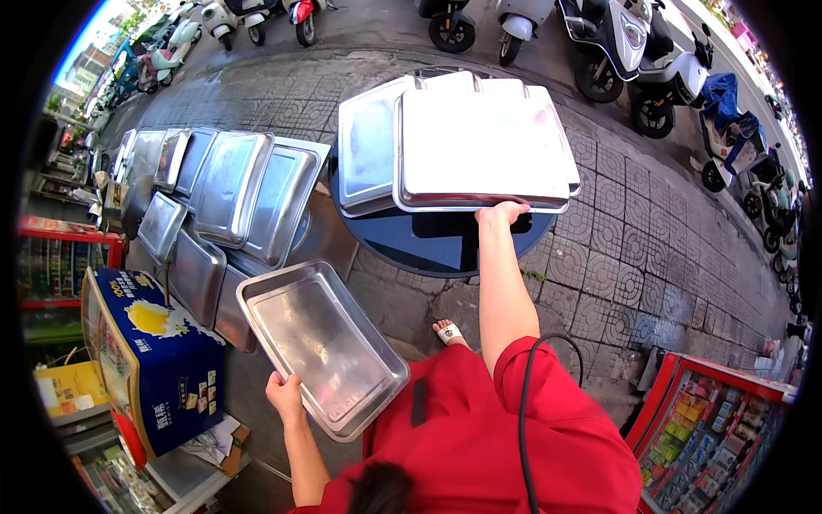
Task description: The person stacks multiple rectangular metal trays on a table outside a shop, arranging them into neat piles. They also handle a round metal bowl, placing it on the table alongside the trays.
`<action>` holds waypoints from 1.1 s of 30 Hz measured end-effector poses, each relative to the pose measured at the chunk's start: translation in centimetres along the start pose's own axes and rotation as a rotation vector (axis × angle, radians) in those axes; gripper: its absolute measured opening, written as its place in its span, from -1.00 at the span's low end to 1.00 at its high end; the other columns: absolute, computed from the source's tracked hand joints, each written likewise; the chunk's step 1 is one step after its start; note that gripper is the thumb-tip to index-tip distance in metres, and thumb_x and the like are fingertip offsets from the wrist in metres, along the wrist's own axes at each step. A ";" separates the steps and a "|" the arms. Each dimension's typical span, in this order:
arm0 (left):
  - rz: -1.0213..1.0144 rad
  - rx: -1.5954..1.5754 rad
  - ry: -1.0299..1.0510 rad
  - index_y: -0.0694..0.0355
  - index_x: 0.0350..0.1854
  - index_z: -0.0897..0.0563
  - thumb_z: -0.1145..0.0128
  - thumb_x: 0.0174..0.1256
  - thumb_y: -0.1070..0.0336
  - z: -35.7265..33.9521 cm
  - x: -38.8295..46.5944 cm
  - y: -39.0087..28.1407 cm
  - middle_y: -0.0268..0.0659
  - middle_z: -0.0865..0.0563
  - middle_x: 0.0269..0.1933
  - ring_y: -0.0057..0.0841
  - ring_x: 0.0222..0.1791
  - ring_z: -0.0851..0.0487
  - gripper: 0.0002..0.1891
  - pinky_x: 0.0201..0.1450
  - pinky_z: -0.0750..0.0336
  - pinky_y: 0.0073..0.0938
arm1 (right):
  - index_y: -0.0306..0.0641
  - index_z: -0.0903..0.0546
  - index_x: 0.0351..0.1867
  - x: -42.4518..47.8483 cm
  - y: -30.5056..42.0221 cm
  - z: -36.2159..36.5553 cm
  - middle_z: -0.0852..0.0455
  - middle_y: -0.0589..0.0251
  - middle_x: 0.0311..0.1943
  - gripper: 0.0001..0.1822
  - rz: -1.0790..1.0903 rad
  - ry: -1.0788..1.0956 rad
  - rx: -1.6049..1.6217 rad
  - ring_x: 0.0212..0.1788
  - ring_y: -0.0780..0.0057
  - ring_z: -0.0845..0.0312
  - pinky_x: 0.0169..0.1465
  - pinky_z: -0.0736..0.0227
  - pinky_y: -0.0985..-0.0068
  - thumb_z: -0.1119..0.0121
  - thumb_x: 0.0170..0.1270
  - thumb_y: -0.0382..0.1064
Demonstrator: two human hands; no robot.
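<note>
My left hand (286, 393) grips the long rim of a shallow rectangular metal tray (327, 350), its hollow side up, held beside my body. My right hand (503, 213) is at the near rim of another metal tray (481, 151), which lies bottom up and shines in the sun; the fingers are hidden beneath the rim. That tray overlaps several more upturned metal trays (366, 144) on a round dark glass table (385, 238). To the left, many metal trays (234, 186) lean and overlap in rows.
A blue printed display case (186, 366) stands at the lower left, near a red-framed cabinet (70, 225). At the lower right is a red-framed display case (713, 424) with small packs. Patterned paving (597, 257) surrounds the table. Parked scooters (603, 58) line the far side. A dark cable (525, 411) crosses my clothing.
</note>
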State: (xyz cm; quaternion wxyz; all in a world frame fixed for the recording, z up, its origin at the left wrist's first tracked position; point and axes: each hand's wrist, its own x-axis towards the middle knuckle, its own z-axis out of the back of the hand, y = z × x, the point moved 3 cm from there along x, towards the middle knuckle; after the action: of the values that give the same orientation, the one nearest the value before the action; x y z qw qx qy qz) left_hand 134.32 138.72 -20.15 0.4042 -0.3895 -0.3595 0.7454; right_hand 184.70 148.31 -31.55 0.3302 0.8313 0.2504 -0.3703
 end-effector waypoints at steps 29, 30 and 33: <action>0.072 0.043 -0.143 0.24 -0.69 -0.34 0.03 -0.22 0.63 0.7 -3.7 1.0 -0.51 -0.33 -0.65 -0.75 -0.65 -0.21 -0.85 -0.59 -0.11 -0.65 | -0.32 -0.21 0.03 8.8 -4.5 1.2 -0.43 -0.11 -0.06 -0.64 0.070 -0.017 -0.891 -0.28 0.18 -0.58 -0.42 -0.60 0.41 0.10 0.20 -0.37; 0.073 0.044 -0.154 0.23 -0.69 -0.33 0.03 -0.22 0.63 0.6 -3.8 1.0 -0.51 -0.32 -0.66 -0.75 -0.65 -0.20 -0.85 -0.59 -0.10 -0.65 | -0.37 -0.27 0.01 8.5 -4.5 1.6 -0.46 -0.11 -0.10 -0.62 0.012 -0.020 -0.918 -0.31 0.18 -0.60 -0.49 -0.59 0.42 0.04 0.15 -0.37; 0.076 0.054 -0.171 0.24 -0.69 -0.33 0.03 -0.22 0.63 0.6 -4.1 0.9 -0.52 -0.32 -0.66 -0.76 -0.65 -0.19 -0.85 -0.59 -0.10 -0.65 | -0.43 -0.38 -0.04 7.8 -4.5 2.5 -0.56 -0.06 -0.25 -0.70 0.044 0.051 -0.910 -0.43 0.21 -0.61 -0.49 -0.60 0.45 0.12 0.17 -0.45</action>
State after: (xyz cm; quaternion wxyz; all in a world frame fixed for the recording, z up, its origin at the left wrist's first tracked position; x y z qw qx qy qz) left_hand 135.08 134.59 -19.44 0.3539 -0.3269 -0.3576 0.8000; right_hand 185.29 150.79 -40.52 0.6632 0.6157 0.3781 -0.1950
